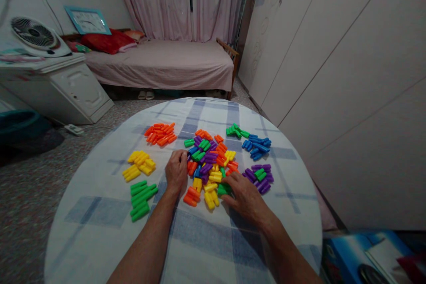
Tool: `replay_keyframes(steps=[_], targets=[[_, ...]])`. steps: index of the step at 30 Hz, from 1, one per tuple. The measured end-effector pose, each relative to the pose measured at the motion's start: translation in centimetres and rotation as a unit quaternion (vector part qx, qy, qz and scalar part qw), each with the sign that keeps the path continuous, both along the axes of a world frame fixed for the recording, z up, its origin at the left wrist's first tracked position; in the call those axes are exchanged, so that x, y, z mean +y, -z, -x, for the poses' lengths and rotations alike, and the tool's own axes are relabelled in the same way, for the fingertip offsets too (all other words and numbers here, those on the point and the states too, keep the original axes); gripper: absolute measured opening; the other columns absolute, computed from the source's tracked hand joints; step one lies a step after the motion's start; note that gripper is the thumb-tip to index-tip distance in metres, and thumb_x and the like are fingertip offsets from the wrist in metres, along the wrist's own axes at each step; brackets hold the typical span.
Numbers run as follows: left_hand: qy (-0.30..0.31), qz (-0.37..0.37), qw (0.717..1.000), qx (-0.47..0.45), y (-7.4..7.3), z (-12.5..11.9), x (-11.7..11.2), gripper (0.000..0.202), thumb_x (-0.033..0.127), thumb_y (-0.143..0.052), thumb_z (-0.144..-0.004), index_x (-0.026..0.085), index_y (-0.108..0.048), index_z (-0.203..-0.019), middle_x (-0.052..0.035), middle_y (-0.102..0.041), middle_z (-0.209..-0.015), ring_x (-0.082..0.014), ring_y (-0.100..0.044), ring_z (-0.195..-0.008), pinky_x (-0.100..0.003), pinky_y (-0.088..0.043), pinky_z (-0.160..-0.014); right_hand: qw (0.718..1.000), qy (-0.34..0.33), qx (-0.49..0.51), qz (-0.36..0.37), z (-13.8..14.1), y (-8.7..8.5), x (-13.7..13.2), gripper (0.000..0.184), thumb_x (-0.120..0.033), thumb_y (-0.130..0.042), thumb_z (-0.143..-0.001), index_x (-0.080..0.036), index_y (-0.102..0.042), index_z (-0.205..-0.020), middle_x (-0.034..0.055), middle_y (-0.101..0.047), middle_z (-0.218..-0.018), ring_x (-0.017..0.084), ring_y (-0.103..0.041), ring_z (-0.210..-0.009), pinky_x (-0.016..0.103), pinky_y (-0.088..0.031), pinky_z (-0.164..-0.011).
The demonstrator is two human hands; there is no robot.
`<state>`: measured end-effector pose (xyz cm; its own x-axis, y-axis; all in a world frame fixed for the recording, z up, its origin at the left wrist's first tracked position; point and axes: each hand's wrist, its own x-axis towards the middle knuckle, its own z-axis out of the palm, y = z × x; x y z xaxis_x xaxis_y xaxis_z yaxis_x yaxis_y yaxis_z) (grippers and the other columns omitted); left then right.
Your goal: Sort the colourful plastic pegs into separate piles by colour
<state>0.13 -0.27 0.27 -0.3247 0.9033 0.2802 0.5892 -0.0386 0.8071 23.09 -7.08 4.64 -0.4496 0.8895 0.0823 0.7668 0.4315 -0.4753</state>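
Note:
A mixed heap of small plastic building pieces (pixel 209 157) in orange, yellow, green, blue and purple lies between my hands. My left hand (pixel 177 171) rests at the heap's left edge with its fingers curled; whatever is in them is hidden. At the lower right of the heap, my right hand (pixel 246 195) has thumb and fingers around a green plastic piece (pixel 224 189). Sorted groups surround the heap: orange pieces (pixel 160 134), yellow pieces (pixel 140 164) and green pieces (pixel 142 199) on the left. Blue pieces (pixel 257 146) and purple pieces (pixel 262 183) sit on the right, a green one atop the purple.
Another green group (pixel 237 131) lies at the back right, touching the blue one. A checked cloth (pixel 203 239) covers the round table. Beyond it stand a bed (pixel 166 64), a white cabinet (pixel 80 93) with a fan (pixel 35 33), and a tall wardrobe (pixel 349 97) along the right.

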Motion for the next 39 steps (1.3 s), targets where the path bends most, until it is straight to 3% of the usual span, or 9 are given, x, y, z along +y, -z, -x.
replay_keyframes(steps=[9,14,21,25,30,35,39], targets=[[0.0,-0.005,1.0,0.006,0.4,0.1,0.3,0.03,0.035,-0.036,-0.087,0.021,-0.062,-0.089,-0.0047,-0.063,-0.095,-0.018,-0.058,-0.093,-0.029,-0.043,-0.084,0.999,0.012,-0.045,-0.008,0.6,0.3,-0.2,0.03,-0.015,-0.058,-0.074,-0.018,-0.055,-0.103,0.0081,-0.057,-0.102,0.022,-0.052,-0.095,0.034,-0.041,-0.082],[-0.005,0.0,1.0,0.002,0.2,0.0,0.2,0.029,0.036,-0.037,-0.087,0.021,-0.062,-0.089,-0.0044,-0.064,-0.095,-0.0177,-0.059,-0.091,-0.029,-0.043,-0.084,0.999,0.011,0.028,0.026,-0.9,-0.8,-0.1,0.024,-0.014,-0.056,-0.073,-0.02,-0.054,-0.096,0.0036,-0.056,-0.095,0.017,-0.054,-0.086,0.029,-0.042,-0.075],[-0.008,0.005,1.0,0.005,0.1,0.0,0.2,0.029,0.035,-0.036,-0.087,0.022,-0.062,-0.089,-0.0038,-0.063,-0.095,-0.0175,-0.059,-0.091,-0.029,-0.043,-0.084,0.982,0.162,0.063,-0.071,-4.6,-1.8,1.6,0.018,-0.026,-0.056,-0.08,-0.02,-0.054,-0.097,0.0053,-0.056,-0.097,0.02,-0.055,-0.091,0.033,-0.043,-0.079],[-0.004,0.001,1.0,0.008,0.1,0.0,0.2,0.029,0.036,-0.036,-0.087,0.022,-0.062,-0.089,-0.0043,-0.064,-0.096,-0.018,-0.058,-0.092,-0.029,-0.043,-0.084,0.98,0.17,0.027,-0.101,-5.2,-2.6,3.6,0.018,-0.029,-0.055,-0.081,-0.02,-0.056,-0.098,0.0056,-0.059,-0.099,0.02,-0.057,-0.09,0.033,-0.043,-0.08],[-0.004,0.008,1.0,0.009,0.0,0.0,0.2,0.029,0.037,-0.037,-0.087,0.023,-0.062,-0.091,-0.0043,-0.064,-0.097,-0.0184,-0.059,-0.092,-0.03,-0.044,-0.084,0.98,0.144,-0.077,-0.117,-4.1,-3.4,8.5,0.018,-0.026,-0.057,-0.081,-0.019,-0.058,-0.097,0.0078,-0.061,-0.101,0.021,-0.058,-0.092,0.031,-0.042,-0.078],[0.001,0.009,1.0,0.012,0.1,0.0,0.2,0.03,0.036,-0.036,-0.088,0.021,-0.062,-0.091,-0.0052,-0.064,-0.097,-0.0183,-0.059,-0.093,-0.03,-0.044,-0.084,0.974,0.126,-0.14,-0.123,-1.9,-2.4,12.6,0.024,-0.025,-0.06,-0.08,-0.019,-0.058,-0.103,0.0096,-0.062,-0.106,0.023,-0.057,-0.096,0.032,-0.041,-0.079],[-0.004,0.015,1.0,0.007,0.2,0.0,0.2,0.031,0.037,-0.036,-0.087,0.021,-0.062,-0.093,-0.0051,-0.064,-0.098,-0.0183,-0.059,-0.092,-0.03,-0.044,-0.084,0.976,0.141,-0.104,-0.129,-1.3,-1.6,13.8,0.028,-0.023,-0.06,-0.08,-0.017,-0.059,-0.107,0.0104,-0.062,-0.11,0.024,-0.057,-0.101,0.034,-0.041,-0.084]])
